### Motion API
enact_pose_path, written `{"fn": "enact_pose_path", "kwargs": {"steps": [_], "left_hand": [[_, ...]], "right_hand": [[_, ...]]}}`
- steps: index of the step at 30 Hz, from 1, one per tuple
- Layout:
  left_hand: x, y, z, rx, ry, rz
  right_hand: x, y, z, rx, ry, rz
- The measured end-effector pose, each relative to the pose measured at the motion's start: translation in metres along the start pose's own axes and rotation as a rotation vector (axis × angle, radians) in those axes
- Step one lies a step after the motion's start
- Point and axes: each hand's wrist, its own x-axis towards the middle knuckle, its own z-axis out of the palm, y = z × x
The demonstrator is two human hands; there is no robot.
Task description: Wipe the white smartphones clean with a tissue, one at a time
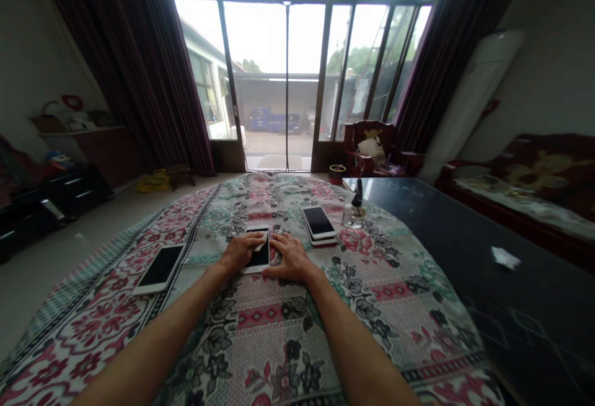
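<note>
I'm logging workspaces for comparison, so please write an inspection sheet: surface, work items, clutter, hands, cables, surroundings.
Surface: flower-patterned tablecloth.
Work items: central phone between the hands, white wipe on its screen; left phone; right phone lying on a red-edged item.
Clutter: clear bottle with a dark top, beside the right phone; crumpled white tissue on the dark table.
Hands: left hand has fingers on the wipe; right hand has fingers and thumb at the central phone's edge.
Cables: nothing seen.
Surroundings: glazed doors ahead, dark curtains either side, wooden sofa at right.
</note>
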Motion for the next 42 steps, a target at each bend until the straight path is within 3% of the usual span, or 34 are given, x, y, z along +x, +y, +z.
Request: {"fn": "enact_pose_path", "kwargs": {"steps": [8,13,19,31,38,42], "left_hand": [[0.043,-0.012,-0.002,0.022,-0.029,-0.151],[0.05,-0.015,-0.001,0.033,0.0,-0.175],[0.022,-0.003,0.004,0.041,0.022,-0.135],[-0.034,0.027,0.002,-0.003,-0.025,0.185],[-0.063,0.027,-0.001,-0.035,0.004,0.223],[-0.055,0.018,-0.005,-0.089,-0.017,0.2]], "right_hand": [[0.0,0.0,-0.001,0.007,0.0,0.01],[0.0,-0.003,-0.003,0.013,-0.004,0.016],[-0.001,-0.002,-0.001,0.015,0.012,0.01],[0.0,-0.002,0.001,0.02,0.025,0.028],[-0.001,-0.003,-0.002,0.008,0.024,-0.001],[-0.001,-0.003,-0.002,-0.001,0.006,0.008]]}}
